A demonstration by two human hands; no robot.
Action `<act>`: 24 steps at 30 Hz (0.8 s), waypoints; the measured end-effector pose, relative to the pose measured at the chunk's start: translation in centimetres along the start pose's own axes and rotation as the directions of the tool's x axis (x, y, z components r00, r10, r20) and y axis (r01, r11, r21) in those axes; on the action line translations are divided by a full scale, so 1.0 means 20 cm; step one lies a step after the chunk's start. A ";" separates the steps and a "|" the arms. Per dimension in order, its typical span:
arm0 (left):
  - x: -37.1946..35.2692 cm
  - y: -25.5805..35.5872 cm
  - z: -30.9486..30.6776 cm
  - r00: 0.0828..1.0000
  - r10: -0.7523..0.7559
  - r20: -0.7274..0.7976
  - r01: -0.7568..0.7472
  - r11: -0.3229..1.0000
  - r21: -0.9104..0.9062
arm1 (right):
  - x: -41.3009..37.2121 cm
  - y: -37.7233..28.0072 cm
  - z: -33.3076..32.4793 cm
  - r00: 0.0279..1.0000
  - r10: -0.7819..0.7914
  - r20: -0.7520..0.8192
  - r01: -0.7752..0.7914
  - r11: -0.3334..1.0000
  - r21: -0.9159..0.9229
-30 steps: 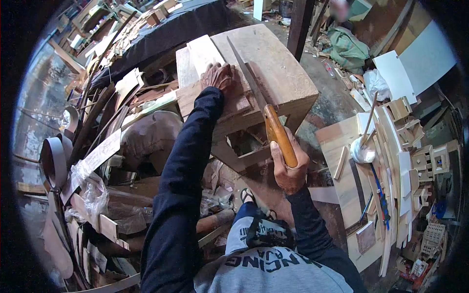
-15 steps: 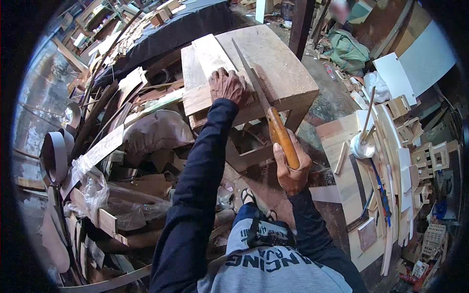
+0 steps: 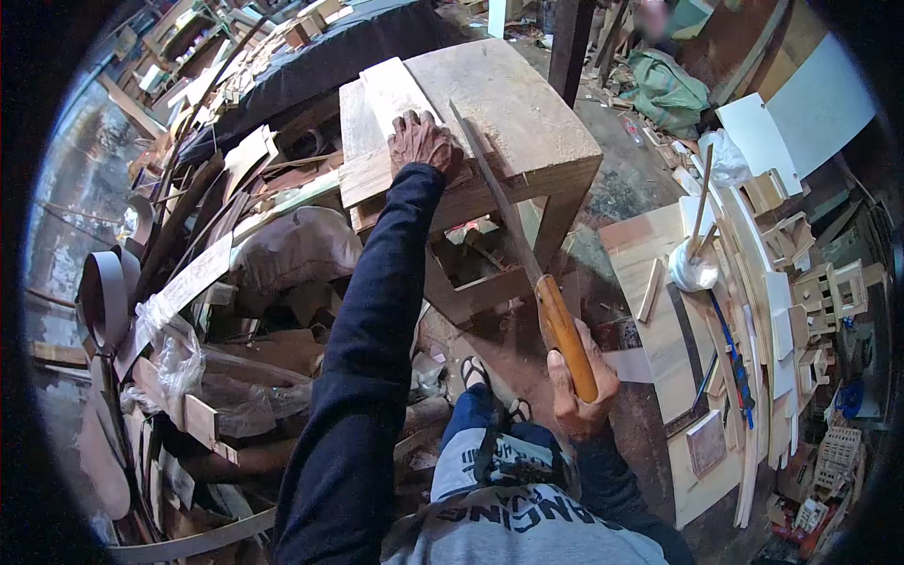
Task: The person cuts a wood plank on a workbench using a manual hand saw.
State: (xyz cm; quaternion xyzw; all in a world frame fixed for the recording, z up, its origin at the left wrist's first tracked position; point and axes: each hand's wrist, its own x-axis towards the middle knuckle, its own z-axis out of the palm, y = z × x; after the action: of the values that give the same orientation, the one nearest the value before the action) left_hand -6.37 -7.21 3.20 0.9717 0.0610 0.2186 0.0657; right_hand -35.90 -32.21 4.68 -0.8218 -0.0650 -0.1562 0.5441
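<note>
My right hand [image 3: 586,388] is wrapped round the orange-brown wooden handle of a handsaw [image 3: 510,215]. The blade slants up and away, its tip above the wooden workbench [image 3: 518,80] and its lower part out past the front edge. On the left of the bench top lies a pale wooden board [image 3: 400,89]. My left hand [image 3: 424,146] presses down on the near end of this board with bent fingers, gripping it against the bench, and the blade runs just right of that hand. Where the teeth meet the wood cannot be made out.
Scrap wood and a plastic-wrapped plank [image 3: 179,325] crowd the left side. To the right, a low board [image 3: 640,254] carries strips and a white pot [image 3: 692,268] with sticks. A green sack [image 3: 667,92] sits behind, near a dark post [image 3: 570,47].
My right hand has pulled the saw back toward me and to the right, so more blade hangs past the bench edge. My left hand stays on the board. The view has shifted slightly.
</note>
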 end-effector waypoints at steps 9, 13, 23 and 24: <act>-0.01 -0.02 -0.02 0.999 -0.021 0.025 0.020 0.999 0.044 | 0.28 -0.01 0.21 0.998 -0.069 -0.004 0.068 0.988 0.137; -0.01 -0.02 -0.03 0.999 -0.020 0.033 0.019 0.999 0.038 | 0.14 -0.05 0.06 1.000 -0.014 0.017 0.012 0.998 0.068; 0.00 -0.02 -0.03 0.998 0.037 0.050 -0.040 0.997 0.066 | 0.33 -0.04 0.19 0.997 -0.071 -0.009 0.071 0.993 0.095; -0.01 -0.01 -0.04 0.999 0.020 0.044 -0.022 0.998 0.064 | 0.35 -0.05 0.19 0.999 -0.040 0.023 0.038 0.996 0.086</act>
State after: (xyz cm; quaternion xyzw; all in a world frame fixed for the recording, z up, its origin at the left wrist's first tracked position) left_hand -6.80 -6.91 3.74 0.9784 0.0564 0.1961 0.0332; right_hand -28.87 -28.73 6.53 -0.7981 -0.0943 -0.1539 0.5749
